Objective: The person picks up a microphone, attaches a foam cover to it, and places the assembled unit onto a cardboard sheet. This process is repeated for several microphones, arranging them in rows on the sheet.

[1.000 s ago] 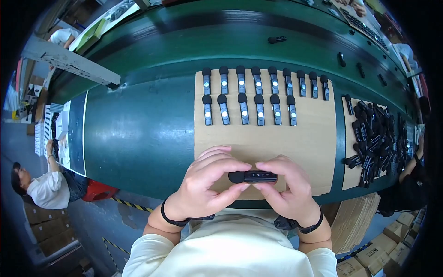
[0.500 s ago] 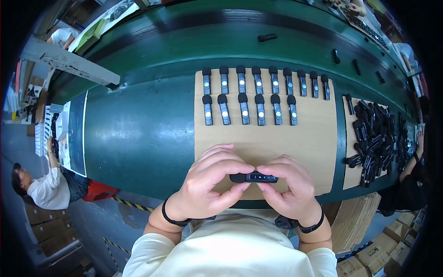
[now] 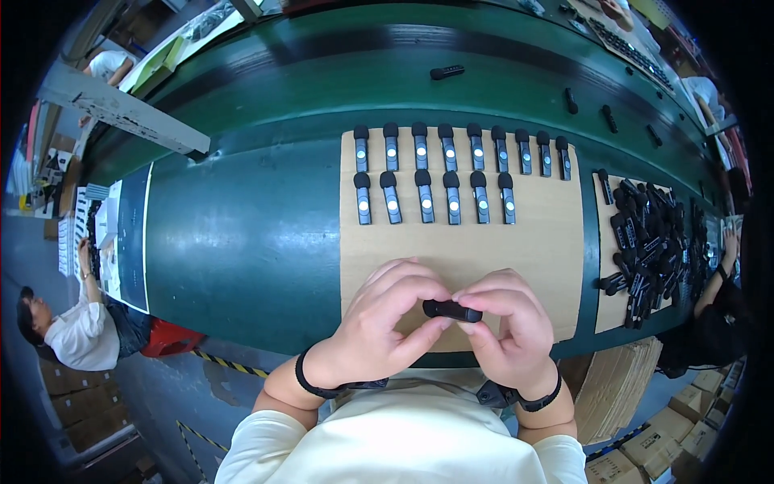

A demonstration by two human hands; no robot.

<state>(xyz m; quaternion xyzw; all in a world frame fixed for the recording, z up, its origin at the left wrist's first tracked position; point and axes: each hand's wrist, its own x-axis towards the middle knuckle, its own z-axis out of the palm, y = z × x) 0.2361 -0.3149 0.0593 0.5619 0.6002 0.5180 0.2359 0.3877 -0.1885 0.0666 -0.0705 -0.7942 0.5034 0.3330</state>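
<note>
Between my two hands, just over the near part of a cardboard sheet (image 3: 532, 258), I hold a small black clip-on microphone (image 3: 451, 310). My left hand (image 3: 387, 319) pinches its left end between thumb and fingertips. The fingertips of my right hand (image 3: 516, 323) are closed on its right end. A smooth dark side of it faces up; part of it is hidden by my fingers. Beyond my hands, several like microphones with foam tips stand in two rows on the sheet, such as a front-row microphone (image 3: 425, 198).
To the right lies a heap of black microphones (image 3: 645, 242) on another cardboard piece. Across the green table, a conveyor belt (image 3: 322, 77) carries scattered microphones. A metal post (image 3: 121, 113) juts in at left. People sit on both sides; folded cardboard (image 3: 617, 387) stands below right.
The held microphone has been turned over: its side with small marks no longer shows, and it sits slightly more tilted. Microphones on the belt have shifted left.
</note>
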